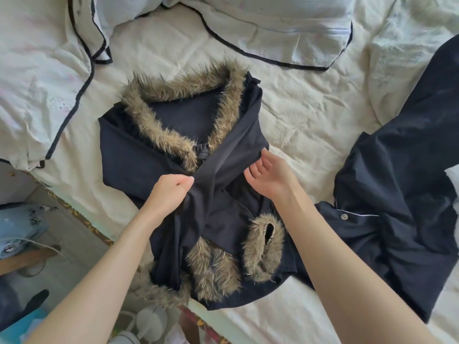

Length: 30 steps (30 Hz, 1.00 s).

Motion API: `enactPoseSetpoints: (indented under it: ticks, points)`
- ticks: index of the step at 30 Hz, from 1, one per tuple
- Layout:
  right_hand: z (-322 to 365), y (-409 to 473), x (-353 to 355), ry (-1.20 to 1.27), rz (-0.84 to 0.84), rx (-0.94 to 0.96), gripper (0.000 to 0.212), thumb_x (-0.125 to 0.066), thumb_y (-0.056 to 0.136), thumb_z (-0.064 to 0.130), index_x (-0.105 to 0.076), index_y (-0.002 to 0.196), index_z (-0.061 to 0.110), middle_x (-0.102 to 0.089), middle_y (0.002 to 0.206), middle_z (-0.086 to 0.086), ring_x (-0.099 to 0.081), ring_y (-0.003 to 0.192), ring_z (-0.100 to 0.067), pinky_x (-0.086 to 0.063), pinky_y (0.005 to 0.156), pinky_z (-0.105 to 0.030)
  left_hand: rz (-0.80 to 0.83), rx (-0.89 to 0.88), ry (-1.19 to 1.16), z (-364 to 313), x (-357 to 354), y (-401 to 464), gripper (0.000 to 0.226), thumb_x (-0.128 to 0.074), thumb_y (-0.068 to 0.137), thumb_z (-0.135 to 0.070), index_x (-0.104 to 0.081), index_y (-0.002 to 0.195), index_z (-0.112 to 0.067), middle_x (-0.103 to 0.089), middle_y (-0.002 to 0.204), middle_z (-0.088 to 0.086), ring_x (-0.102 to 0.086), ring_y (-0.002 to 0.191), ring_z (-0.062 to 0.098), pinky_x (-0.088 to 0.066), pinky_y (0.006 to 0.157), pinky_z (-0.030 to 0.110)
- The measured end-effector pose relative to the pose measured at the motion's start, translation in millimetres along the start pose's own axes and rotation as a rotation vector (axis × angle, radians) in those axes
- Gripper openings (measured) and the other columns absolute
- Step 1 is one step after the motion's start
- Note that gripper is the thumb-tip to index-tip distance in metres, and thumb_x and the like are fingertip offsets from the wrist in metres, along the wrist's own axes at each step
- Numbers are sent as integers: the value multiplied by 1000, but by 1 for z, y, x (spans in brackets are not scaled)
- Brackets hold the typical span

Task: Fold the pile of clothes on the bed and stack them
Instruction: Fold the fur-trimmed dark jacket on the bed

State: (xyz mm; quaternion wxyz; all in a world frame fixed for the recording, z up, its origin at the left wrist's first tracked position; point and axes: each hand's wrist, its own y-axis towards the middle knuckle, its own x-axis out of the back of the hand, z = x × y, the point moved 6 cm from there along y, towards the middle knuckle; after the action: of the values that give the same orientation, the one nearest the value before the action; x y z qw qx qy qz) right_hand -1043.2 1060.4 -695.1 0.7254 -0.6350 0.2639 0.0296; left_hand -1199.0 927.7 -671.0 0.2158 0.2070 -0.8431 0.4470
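Observation:
A black coat with a brown fur collar and fur cuffs lies face up on the bed, its sleeves crossed over the chest. My left hand grips the sleeve that runs across the middle of the coat. My right hand hovers open at the coat's right side, its fingertips touching the folded sleeve near the shoulder. One fur cuff lies near the coat's hem. A second dark garment with a white button and piping is spread out at the right.
A cream sheet covers the bed. Pillows with black trim lie at the back and left. Beyond the bed's left edge, the floor holds blue items and white bottles.

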Motion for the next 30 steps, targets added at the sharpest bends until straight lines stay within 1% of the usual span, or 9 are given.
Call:
enactPoseSetpoints:
  ticks: [3,6,11,17,19,21,23,26,30]
  points:
    - [0,-4,5,-136,-56,149,14,-53,96,11,-54,109,6,-57,110,-4,-55,110,-21,-44,93,-32,-145,-48,95,-9,13,1,27,-47,95,-29,-67,81,-18,-66,76,-3,-60,77,17,-45,76,27]
    - [-2,-7,7,-264,-112,275,12,-56,92,7,-55,104,4,-55,115,-11,-54,113,-25,-48,88,-30,-229,-255,60,-55,8,9,15,-56,90,-36,-65,88,-25,-63,79,-15,-57,71,-4,-38,66,4]
    - [-5,-8,4,-289,-51,237,14,-56,95,24,-59,101,11,-66,99,-6,-64,93,-17,-52,73,-25,-45,-312,165,-102,-39,40,27,-64,88,-27,-64,112,-16,-66,101,0,-61,95,18,-46,89,31]
    - [20,-2,1,-349,-194,283,23,-62,91,24,-64,109,9,-67,89,-5,-66,82,-19,-53,73,-26,-49,-286,256,-106,-39,50,26,-56,88,-13,-65,113,-13,-66,100,4,-59,100,21,-44,91,29]
    - [28,-1,5,-256,-230,287,22,-61,91,15,-62,111,7,-67,99,-7,-66,88,-19,-52,72,-25,-115,-123,-62,-96,-16,56,17,-53,85,-8,-69,90,-14,-63,84,1,-55,81,16,-41,74,26]
    - [30,-2,10,-160,-235,265,20,-60,91,9,-59,111,5,-63,107,-9,-61,102,-21,-50,79,-25,-100,132,-648,-81,-1,56,27,-45,83,1,-59,63,-12,-53,67,1,-48,65,15,-40,62,26]
    - [26,-1,11,-151,-215,252,14,-58,92,6,-58,105,3,-61,114,-13,-56,114,-24,-48,85,-27,9,231,-807,-76,0,56,29,-41,82,3,-53,60,-11,-50,65,3,-49,60,17,-42,61,26]
    - [20,-2,10,-161,-196,284,34,-59,91,6,-49,122,-5,-59,124,-15,-58,113,-24,-49,80,-25,125,150,-283,-93,0,61,12,-49,83,-17,-56,76,-11,-58,76,7,-53,66,21,-44,67,28]
    - [19,-2,16,-282,-189,343,25,-64,89,9,-49,108,14,-56,118,-7,-60,99,-19,-49,86,-28,-71,-214,492,-148,-4,77,42,-51,84,-56,-59,107,-22,-64,108,0,-57,103,26,-44,80,35]
